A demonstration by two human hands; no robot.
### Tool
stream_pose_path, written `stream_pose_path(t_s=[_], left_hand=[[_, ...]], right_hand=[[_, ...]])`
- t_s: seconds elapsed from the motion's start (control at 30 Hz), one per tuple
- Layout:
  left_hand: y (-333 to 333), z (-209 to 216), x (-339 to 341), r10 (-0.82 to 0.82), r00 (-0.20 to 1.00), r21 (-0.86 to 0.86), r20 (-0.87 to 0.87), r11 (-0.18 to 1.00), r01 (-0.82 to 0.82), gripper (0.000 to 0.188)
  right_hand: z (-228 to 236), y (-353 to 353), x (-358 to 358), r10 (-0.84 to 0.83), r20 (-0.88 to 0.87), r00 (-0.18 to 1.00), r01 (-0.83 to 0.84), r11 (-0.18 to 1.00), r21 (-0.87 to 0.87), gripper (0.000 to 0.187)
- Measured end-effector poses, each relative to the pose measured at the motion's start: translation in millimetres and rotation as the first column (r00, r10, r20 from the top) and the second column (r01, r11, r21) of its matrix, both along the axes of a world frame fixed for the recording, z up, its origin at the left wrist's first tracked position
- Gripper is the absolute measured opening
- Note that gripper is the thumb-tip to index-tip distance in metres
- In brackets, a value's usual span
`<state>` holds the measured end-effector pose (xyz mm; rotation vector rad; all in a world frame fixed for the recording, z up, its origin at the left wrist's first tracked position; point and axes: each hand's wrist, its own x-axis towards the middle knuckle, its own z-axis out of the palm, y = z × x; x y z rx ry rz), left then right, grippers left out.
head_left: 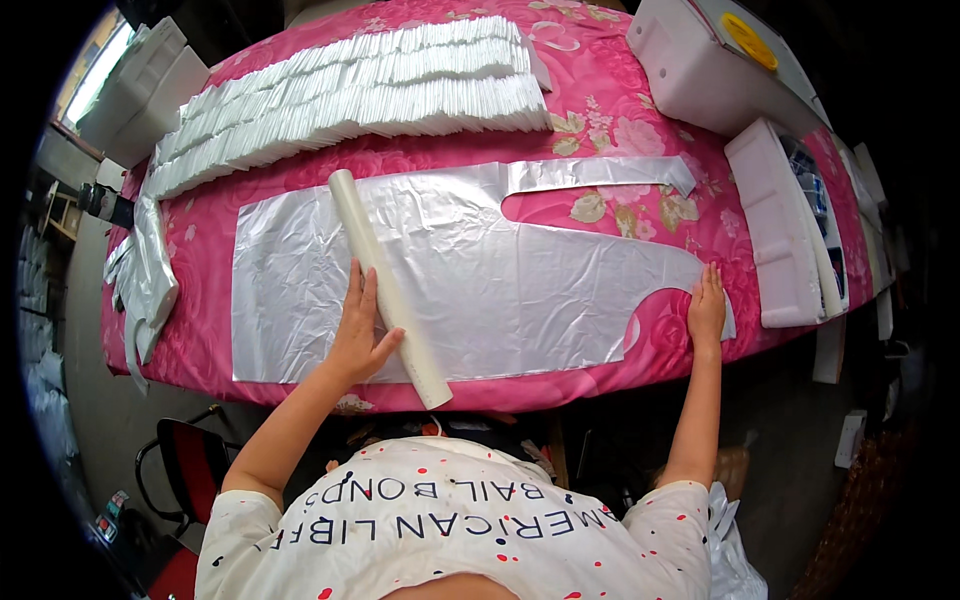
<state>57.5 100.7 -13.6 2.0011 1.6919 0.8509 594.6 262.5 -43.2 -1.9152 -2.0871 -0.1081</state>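
A thin, silvery-white plastic apron [460, 265] lies flat and creased on the pink flowered cloth, its narrow curved end toward the right. Across it, at a slant, rests a long pale tube [380, 270], with its near end at the table's front edge. My left hand [361, 325] is against the tube's left side, fingers stretched out and thumb apart, not wrapped round it. At the far right of the apron, my right hand [707, 305] lies flat with straight fingers, pressing on the narrow end.
Long rows of folded white plastic pieces [350, 100] cover the table's back left. White foam boxes stand at the back left [145, 95] and back right [700, 60]; another open foam box [775, 230] is at the right. Loose plastic [150, 280] hangs over the left edge. A red chair [190, 470] stands below.
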Motion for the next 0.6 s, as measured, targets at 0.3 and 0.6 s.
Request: stream_pose_path(t_s=[0.3, 0.6], left_hand=[[28.8, 17.0, 123.1, -0.246, 0.955, -0.061, -0.166, 0.969, 0.239, 0.076], [28.1, 27.0, 139.5, -0.2, 0.871, -0.057, 0.449, 0.966, 0.251, 0.062]], right_hand=[[23.0, -11.0, -27.7, -0.195, -0.004, 0.981, 0.194, 0.972, 0.131, 0.016], [101.2, -91.5, -209.2, 0.185, -0.697, 0.693, -0.227, 0.973, 0.034, 0.016]])
